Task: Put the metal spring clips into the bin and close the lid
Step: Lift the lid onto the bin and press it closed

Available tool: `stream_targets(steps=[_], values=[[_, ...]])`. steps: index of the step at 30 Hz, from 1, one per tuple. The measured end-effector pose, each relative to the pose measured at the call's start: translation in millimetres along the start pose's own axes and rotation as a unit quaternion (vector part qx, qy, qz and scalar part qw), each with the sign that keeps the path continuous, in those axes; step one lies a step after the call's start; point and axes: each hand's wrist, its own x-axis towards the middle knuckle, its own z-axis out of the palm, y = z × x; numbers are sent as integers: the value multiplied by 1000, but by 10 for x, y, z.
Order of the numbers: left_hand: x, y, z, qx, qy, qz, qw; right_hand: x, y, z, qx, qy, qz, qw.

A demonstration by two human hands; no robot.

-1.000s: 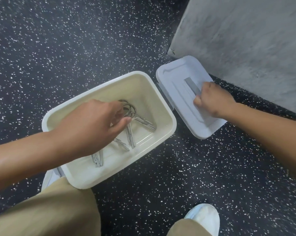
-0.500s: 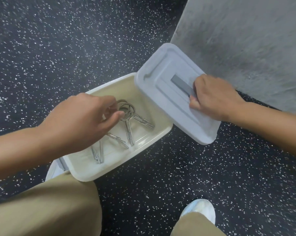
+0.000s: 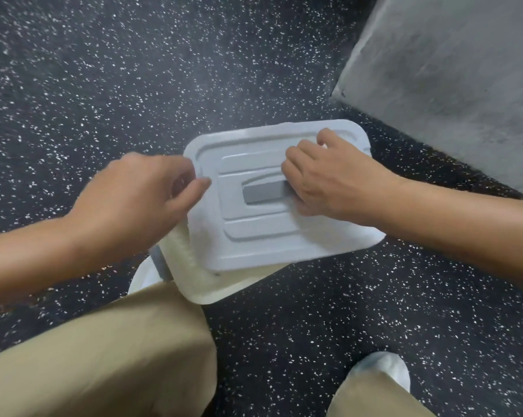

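Note:
A pale blue-white lid lies over the cream bin, skewed, so the bin's near-left corner still shows beneath it. My right hand grips the right end of the lid's grey handle. At the lid's left edge my left hand has its fingers curled and its thumb touching the rim. The metal spring clips are hidden under the lid.
The floor is dark with white speckles. A grey concrete block stands at the back right, close to the lid. My tan trouser knee is just in front of the bin, and a white shoe is at the lower right.
My right hand has swung the lid leftward from beside the bin to on top of it. My left hand left the bin's inside and moved to the lid's left edge.

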Motion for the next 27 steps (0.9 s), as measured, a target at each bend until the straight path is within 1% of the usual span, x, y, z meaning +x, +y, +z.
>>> stream_targets(steps=[3,6,8,14,16,18,20,23,25,26,27], values=[[62,-218,-86,-15,22,-51,998,185,-80,-13,2,1,-27,1000],[43,-327,-141,-15,20,-63,998,294,-154,-25,6,-9,-59,998],[-4,-362,-135,-3,9,-66,998,329,-199,-46,18,-23,-65,997],[-208,-536,-40,15,-58,-81,995,351,-268,-154,69,-84,-50,993],[-264,-586,6,3,-88,-114,990,328,-288,-158,94,-97,-39,990],[-302,-621,47,-20,-124,-156,980,281,-295,-131,126,-91,-27,987],[-307,-642,90,-49,-160,-196,966,218,-267,-113,172,-77,23,982],[-272,-642,156,-117,-212,-245,939,94,-170,-72,243,-54,186,950],[-262,-626,202,-209,-224,-264,915,7,-96,-26,285,-60,298,909],[-261,-627,227,-246,-219,-269,905,-32,-68,-4,317,-67,354,877],[-260,-628,241,-264,-213,-272,901,-55,-51,6,353,-77,410,837]])
